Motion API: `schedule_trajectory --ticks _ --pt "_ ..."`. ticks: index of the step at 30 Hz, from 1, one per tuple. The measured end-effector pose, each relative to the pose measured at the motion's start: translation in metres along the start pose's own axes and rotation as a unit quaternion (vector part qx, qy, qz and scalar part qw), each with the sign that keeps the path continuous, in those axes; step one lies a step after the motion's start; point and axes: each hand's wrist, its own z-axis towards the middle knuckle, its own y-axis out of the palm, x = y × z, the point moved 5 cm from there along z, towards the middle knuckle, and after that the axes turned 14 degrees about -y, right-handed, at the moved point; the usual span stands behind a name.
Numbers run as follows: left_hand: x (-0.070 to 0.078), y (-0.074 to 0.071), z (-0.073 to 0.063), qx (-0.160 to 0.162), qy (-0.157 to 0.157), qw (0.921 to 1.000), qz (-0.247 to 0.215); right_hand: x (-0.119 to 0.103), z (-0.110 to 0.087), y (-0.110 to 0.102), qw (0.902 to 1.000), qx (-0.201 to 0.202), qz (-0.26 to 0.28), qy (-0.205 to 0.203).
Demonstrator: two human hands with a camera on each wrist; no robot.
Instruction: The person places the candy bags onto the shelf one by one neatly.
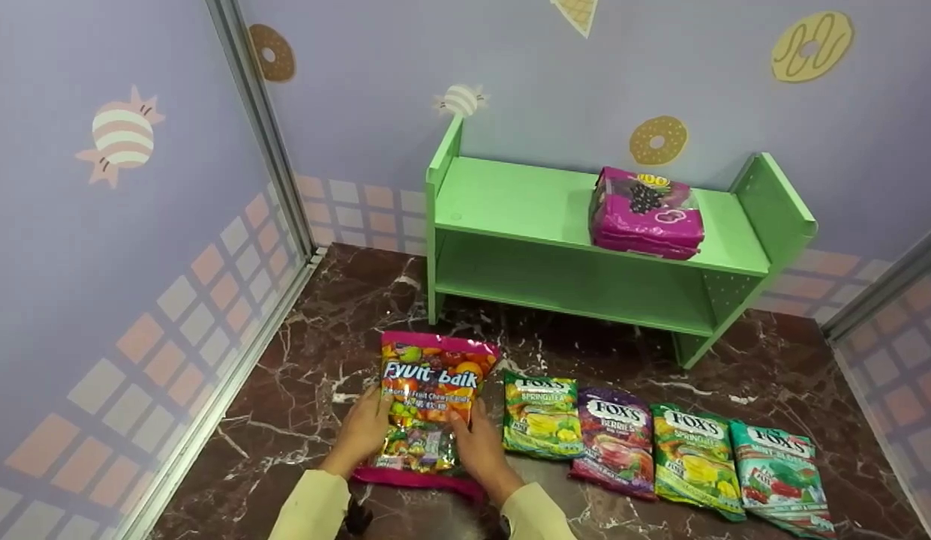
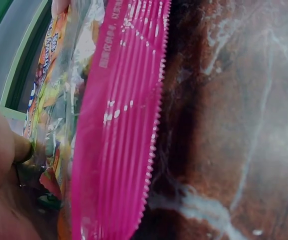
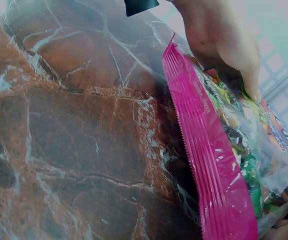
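Room on the green shelf left of the purple pack — upright panels at both ends, four Fox's bags just beside the right hand

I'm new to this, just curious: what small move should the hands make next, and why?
Perhaps lift the fruit candy bag toward the green shelf: the left hand and right hand hold it by its sides, and a purple pack already sits on that shelf.

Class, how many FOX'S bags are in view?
4, side by side on the floor: leftmost green-yellow bag, then purple bag, second green-yellow bag, rightmost teal bag.
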Motion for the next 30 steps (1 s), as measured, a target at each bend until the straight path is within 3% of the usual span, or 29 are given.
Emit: schedule_trajectory --ticks 10,30 --pt "0.012 -0.002 -0.003 0.027 0.042 0.9987 -0.013 -0.004 0.001 -0.001 0.9995 0.010 0.025 -0.019" --pt "0.028 -0.007 -0.016 0.050 0.072 0.9952 -0.044 -0.012 -0.001 -0.009 0.9985 0.017 0.051 -0.010"
